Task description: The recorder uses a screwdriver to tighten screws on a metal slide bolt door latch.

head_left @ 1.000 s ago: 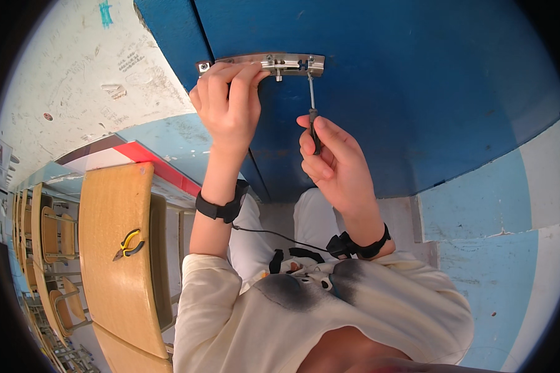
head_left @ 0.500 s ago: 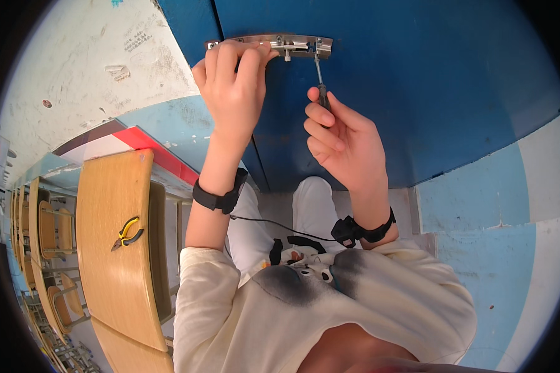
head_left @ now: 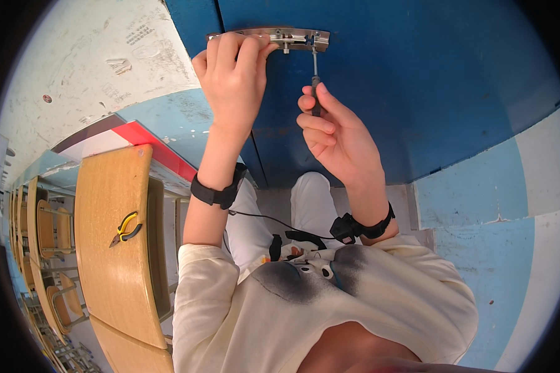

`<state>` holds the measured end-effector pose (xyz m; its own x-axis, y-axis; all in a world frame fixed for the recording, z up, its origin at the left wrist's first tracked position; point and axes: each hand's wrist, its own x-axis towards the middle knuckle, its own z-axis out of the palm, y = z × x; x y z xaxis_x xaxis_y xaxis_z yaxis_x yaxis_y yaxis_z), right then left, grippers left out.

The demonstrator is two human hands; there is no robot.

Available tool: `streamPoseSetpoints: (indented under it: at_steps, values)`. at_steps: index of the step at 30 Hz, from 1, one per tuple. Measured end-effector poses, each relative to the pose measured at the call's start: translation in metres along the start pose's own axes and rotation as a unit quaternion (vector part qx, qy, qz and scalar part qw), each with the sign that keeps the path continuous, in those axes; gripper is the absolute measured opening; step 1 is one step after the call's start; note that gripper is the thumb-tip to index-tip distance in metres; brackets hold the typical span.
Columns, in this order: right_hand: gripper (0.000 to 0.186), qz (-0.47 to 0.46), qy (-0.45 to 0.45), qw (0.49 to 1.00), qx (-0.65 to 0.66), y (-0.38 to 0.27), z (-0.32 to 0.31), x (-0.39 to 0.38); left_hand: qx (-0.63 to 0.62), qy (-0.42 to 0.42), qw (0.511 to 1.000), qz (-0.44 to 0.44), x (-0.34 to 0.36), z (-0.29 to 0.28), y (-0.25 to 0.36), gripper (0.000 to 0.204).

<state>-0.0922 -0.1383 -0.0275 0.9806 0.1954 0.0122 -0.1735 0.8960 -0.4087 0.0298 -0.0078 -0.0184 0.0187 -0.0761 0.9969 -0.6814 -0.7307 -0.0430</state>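
Note:
A silver metal door bolt (head_left: 297, 38) lies across the upper part of a dark blue door (head_left: 379, 81). My left hand (head_left: 233, 78) is closed over the bolt's left part, fingers curled on its edge and hiding some of it. In my right hand (head_left: 342, 133) is a screwdriver (head_left: 316, 84) with a dark handle, pinched between thumb and fingers. Its shaft points up, and its tip meets the bolt's right end. Whether the tip sits in a screw is too small to tell.
Pliers with yellow and black handles (head_left: 126, 230) rest on a wooden desk (head_left: 112, 273) at the left. Behind it stand several chairs (head_left: 62, 230). A dirty white and light blue wall (head_left: 112, 62) adjoins the door. A cable (head_left: 280, 224) runs between my wrist straps.
My right hand and the screwdriver have shifted slightly up and left, and the screwdriver stands more upright. My left hand keeps its grip on the bolt. The view has shifted a little.

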Motion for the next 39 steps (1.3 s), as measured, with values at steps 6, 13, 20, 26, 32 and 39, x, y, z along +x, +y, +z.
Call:
streamPoseSetpoints:
  at_steps: [6, 13, 20, 26, 32, 39]
  values:
    - [0.023, 0.019, -0.07, 0.993, 0.097, -0.008, 0.0, -0.001, -0.002, 0.0, 1.0, -0.005, 0.0, 0.0, -0.001, 0.018]
    - [0.022, 0.049, -0.025, 0.99, 0.131, -0.015, 0.002, 0.001, -0.001, -0.01, 1.0, -0.013, 0.0, -0.001, 0.001, 0.018]
    - [0.022, 0.045, 0.022, 0.993, 0.105, -0.01, 0.009, 0.004, -0.003, -0.005, 1.0, -0.016, -0.002, 0.001, 0.001, 0.019]
    - [0.026, 0.097, -0.057, 0.991, 0.074, -0.019, 0.0, 0.005, -0.005, -0.003, 1.0, -0.015, -0.002, 0.002, 0.0, 0.019]
    - [0.023, 0.121, -0.107, 0.986, 0.039, -0.019, -0.008, 0.006, 0.001, 0.0, 1.0, -0.015, -0.003, 0.003, 0.0, 0.019]
    - [0.02, 0.084, -0.05, 0.993, 0.059, -0.015, -0.006, 0.004, 0.001, 0.003, 1.0, -0.019, -0.002, 0.004, 0.001, 0.02]
